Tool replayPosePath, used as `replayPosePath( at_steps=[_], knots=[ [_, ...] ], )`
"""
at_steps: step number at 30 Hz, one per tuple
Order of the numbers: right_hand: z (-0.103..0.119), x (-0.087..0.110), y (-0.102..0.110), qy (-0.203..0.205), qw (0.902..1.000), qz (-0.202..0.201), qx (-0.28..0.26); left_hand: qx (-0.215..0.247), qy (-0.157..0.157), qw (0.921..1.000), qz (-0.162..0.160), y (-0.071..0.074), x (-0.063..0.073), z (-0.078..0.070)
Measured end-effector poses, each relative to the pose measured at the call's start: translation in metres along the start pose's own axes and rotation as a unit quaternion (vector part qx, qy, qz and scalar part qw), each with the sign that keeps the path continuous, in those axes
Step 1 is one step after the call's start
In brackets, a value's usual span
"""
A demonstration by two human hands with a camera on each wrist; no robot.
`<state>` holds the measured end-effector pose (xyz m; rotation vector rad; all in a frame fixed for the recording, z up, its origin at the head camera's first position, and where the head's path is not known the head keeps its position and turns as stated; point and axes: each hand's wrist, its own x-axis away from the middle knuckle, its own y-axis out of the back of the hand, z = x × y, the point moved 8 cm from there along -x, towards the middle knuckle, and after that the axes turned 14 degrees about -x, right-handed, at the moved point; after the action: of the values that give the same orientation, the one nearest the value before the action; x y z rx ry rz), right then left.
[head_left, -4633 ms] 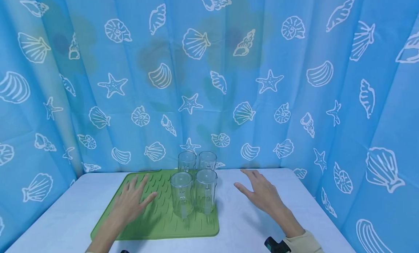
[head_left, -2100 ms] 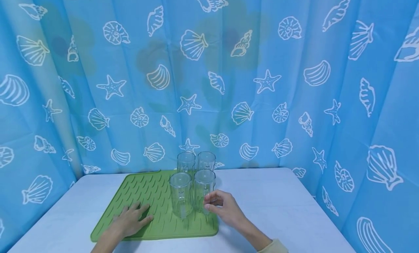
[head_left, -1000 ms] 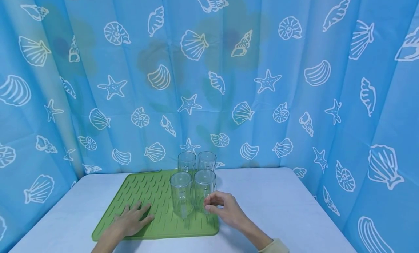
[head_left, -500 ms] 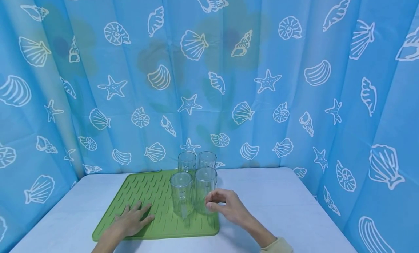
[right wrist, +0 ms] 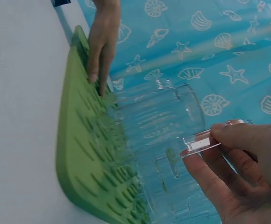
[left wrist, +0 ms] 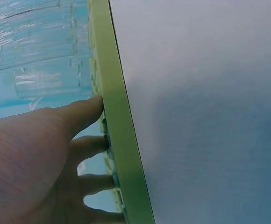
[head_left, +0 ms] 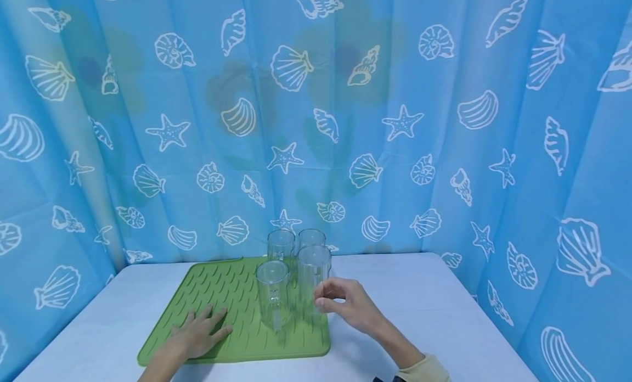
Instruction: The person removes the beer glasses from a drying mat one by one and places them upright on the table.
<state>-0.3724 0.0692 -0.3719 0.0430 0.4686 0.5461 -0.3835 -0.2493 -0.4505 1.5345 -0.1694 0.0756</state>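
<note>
My right hand [head_left: 353,305] pinches the handle of a clear glass mug [head_left: 310,272] between thumb and fingers. In the right wrist view the mug's handle [right wrist: 201,143] shows between thumb and fingertips. That mug is raised, its top above that of the glass mug [head_left: 273,299] to its left. Behind them stand two more glass mugs, a rear left one [head_left: 280,241] and a rear right one [head_left: 311,237]. On the left part of the green ridged mat [head_left: 247,343], my left hand [head_left: 195,335] rests with fingers spread; the left wrist view shows its fingertips at the mat's surface.
The mat lies on a white-covered table [head_left: 395,283], its right edge beneath the mugs. A blue curtain [head_left: 316,151] with shell and starfish prints hangs behind the table and along both sides. Bare tabletop extends right of the mat.
From hovering over the table, my left hand came down onto the mat and my right hand moved left to the front right mug's handle. Over the last half second that mug has risen.
</note>
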Motion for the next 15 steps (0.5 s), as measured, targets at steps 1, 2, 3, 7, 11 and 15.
replayPosePath(
  at_steps=[1,2,3,7,11,15],
  knots=[
    [0.001,0.000,0.001,-0.002,1.0000,0.001,-0.002,-0.001,0.000,1.0000,0.001,0.000,0.000,0.000],
    [0.002,-0.001,0.003,-0.005,1.0000,0.000,-0.003,-0.001,0.001,1.0000,0.002,0.001,0.000,0.000],
    [0.004,-0.001,0.005,-0.006,1.0000,-0.001,-0.003,-0.002,0.001,1.0000,0.003,0.001,0.000,0.000],
    [0.009,-0.003,0.012,-0.008,0.9999,-0.007,0.001,-0.004,0.002,1.0000,0.005,0.001,0.000,0.000],
    [0.015,-0.005,0.016,0.001,0.9999,-0.009,0.009,-0.003,0.002,1.0000,0.006,0.002,0.001,-0.001],
    [0.018,-0.008,0.019,0.001,0.9999,-0.014,0.009,-0.001,0.001,1.0000,0.006,0.002,0.002,-0.001]
  ],
)
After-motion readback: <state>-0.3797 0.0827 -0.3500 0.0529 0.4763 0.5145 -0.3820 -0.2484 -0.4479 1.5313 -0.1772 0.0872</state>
